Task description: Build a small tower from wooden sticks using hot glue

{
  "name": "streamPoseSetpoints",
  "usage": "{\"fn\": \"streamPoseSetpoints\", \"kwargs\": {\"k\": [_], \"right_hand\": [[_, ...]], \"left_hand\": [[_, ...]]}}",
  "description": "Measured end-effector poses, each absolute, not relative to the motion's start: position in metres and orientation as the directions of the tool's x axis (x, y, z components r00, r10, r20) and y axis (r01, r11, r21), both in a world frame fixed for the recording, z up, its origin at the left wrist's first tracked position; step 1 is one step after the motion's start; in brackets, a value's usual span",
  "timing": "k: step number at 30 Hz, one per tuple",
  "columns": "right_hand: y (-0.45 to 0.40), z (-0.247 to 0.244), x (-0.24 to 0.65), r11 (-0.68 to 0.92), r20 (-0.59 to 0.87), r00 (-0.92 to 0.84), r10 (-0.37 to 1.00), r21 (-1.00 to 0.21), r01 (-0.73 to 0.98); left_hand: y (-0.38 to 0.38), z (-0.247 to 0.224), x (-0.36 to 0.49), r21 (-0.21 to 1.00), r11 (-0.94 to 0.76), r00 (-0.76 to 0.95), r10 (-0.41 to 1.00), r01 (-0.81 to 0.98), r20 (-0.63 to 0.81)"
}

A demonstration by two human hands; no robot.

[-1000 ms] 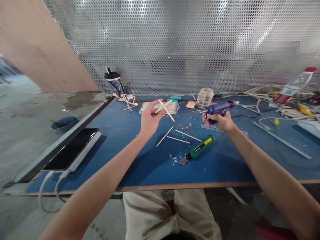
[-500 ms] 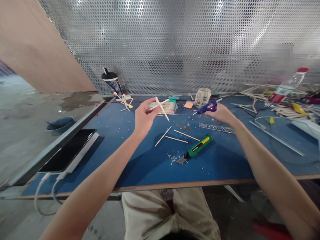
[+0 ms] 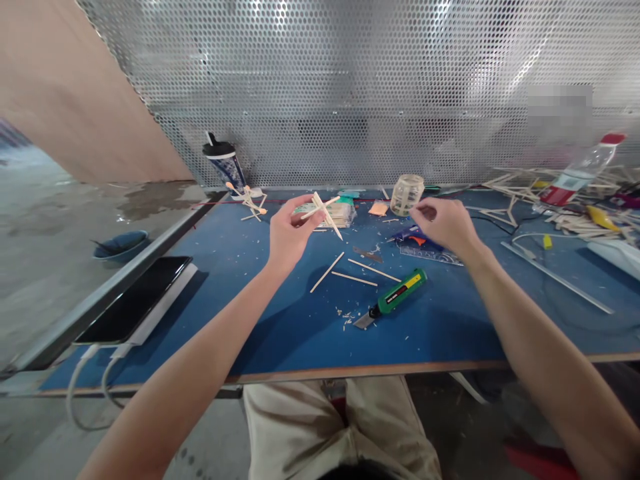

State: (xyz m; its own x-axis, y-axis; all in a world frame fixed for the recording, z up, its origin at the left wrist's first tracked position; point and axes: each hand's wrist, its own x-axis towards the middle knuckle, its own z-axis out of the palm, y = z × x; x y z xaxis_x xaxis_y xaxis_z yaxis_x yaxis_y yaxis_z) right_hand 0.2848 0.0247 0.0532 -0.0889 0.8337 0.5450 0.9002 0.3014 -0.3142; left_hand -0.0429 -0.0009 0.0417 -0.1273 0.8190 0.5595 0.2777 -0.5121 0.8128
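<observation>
My left hand pinches a small cross of joined wooden sticks, held up above the blue table. To the right, my right hand hovers with curled fingers and the thumb close to the fingertips; nothing shows between them. Just under it a blue glue gun with an orange trigger lies on the table, partly hidden by the hand. Several loose thin sticks lie between my hands. Closer to me rests a green utility knife, its blade pointing left among small shavings.
A clear jar stands behind the glue gun, near a transparent ruler. At the back left are a tumbler and a small stick figure. A phone with cables lies left. Stick piles and a bottle occupy the right.
My right hand has let go of the glue gun, which now lies on the table below it. My left hand keeps the stick cross almost in place.
</observation>
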Motion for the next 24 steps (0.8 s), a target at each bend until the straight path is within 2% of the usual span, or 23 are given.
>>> {"fn": "streamPoseSetpoints", "kwargs": {"k": [4, 6, 9, 12, 14, 16, 20, 24], "right_hand": [[-0.010, 0.066, 0.241, 0.578, 0.517, -0.373, 0.771, -0.321, 0.750], [-0.022, 0.068, 0.227, 0.640, 0.487, -0.451, 0.748, -0.349, 0.684], [-0.025, 0.065, 0.223, 0.635, 0.383, -0.514, 0.767, -0.344, 0.692], [-0.017, 0.057, 0.230, 0.582, 0.135, -0.573, 0.808, -0.327, 0.744], [-0.011, 0.051, 0.235, 0.550, -0.051, -0.603, 0.796, -0.357, 0.755], [-0.006, 0.046, 0.239, 0.520, -0.159, -0.622, 0.767, -0.413, 0.748], [-0.003, 0.041, 0.242, 0.503, -0.198, -0.651, 0.733, -0.487, 0.714], [-0.003, 0.043, 0.243, 0.542, -0.184, -0.668, 0.721, -0.452, 0.709]], "left_hand": [[-0.003, 0.044, -0.042, 0.811, -0.518, -0.147, 0.810, 0.274, 0.567], [-0.003, 0.045, -0.043, 0.813, -0.520, -0.163, 0.807, 0.262, 0.568], [-0.004, 0.047, -0.043, 0.810, -0.526, -0.178, 0.798, 0.260, 0.576], [-0.005, 0.048, -0.043, 0.807, -0.528, -0.186, 0.793, 0.263, 0.580], [-0.005, 0.049, -0.044, 0.813, -0.522, -0.187, 0.799, 0.257, 0.572], [-0.005, 0.049, -0.044, 0.821, -0.516, -0.189, 0.805, 0.244, 0.562], [-0.003, 0.049, -0.045, 0.824, -0.514, -0.191, 0.807, 0.237, 0.558], [-0.002, 0.047, -0.046, 0.824, -0.512, -0.186, 0.809, 0.243, 0.558]]}}
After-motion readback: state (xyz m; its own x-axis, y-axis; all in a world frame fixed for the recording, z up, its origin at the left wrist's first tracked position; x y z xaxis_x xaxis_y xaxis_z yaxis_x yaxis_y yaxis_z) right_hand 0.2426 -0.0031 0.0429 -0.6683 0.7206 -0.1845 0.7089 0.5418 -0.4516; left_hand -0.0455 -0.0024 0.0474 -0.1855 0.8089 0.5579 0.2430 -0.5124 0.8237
